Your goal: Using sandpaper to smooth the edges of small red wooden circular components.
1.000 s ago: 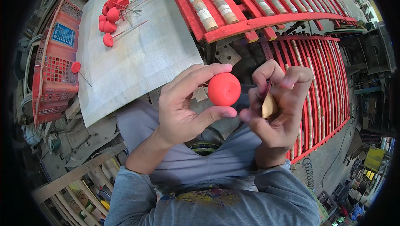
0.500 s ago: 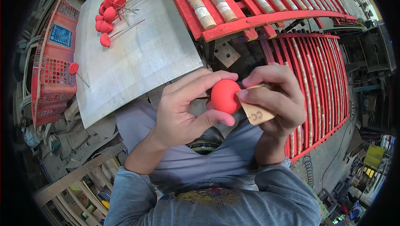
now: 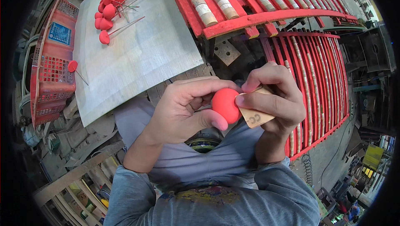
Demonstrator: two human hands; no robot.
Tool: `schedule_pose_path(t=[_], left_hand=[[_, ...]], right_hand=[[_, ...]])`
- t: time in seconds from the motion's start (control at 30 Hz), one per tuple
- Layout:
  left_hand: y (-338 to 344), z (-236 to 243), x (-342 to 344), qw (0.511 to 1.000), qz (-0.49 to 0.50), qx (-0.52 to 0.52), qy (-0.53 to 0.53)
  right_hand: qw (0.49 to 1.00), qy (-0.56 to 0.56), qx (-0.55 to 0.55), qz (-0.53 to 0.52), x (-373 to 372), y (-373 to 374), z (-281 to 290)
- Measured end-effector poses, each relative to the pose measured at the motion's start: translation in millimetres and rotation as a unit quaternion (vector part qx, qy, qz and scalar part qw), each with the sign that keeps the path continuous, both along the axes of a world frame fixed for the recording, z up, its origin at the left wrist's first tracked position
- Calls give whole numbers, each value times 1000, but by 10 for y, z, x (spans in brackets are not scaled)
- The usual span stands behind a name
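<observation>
Head view: left hand [image 3: 177,111] pinches ball [image 3: 225,106], thumb near side, fingers far side; right hand [image 3: 275,103] pinches tan paper [image 3: 256,117] at ball's right, seemingly touching. Ball sits between hands, right of board [image 3: 137,63]. Best: steady ball, light even strokes following its curve. Ball round: no long axis visible, facing unclear.

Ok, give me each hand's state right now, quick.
Left hand: closed, holding the red rounded piece between thumb and fingers.
Right hand: closed, pinching the tan sheet.
</observation>
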State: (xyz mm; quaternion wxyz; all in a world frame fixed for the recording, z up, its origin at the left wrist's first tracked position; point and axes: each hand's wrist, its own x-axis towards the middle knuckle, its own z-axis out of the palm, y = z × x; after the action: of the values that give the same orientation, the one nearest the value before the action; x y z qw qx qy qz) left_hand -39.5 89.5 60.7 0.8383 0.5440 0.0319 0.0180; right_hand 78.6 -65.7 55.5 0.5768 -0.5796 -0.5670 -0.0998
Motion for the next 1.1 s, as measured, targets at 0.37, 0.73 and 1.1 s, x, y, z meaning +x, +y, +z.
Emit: schedule_pose_path(t=[0.37, 0.73, 1.1], left_hand=[[-24, -91, 58, 887, 198, 369, -195], [-11, -69, 64, 785, 258, 485, -288], [54, -49, 63, 865, 153, 426, -218]], right_hand=[[997, 70, -23, -20, -53, 36, 33], [996, 80, 46, 0, -151, 107, -33], [998, 9, 10, -68, -105, 49, -15]])
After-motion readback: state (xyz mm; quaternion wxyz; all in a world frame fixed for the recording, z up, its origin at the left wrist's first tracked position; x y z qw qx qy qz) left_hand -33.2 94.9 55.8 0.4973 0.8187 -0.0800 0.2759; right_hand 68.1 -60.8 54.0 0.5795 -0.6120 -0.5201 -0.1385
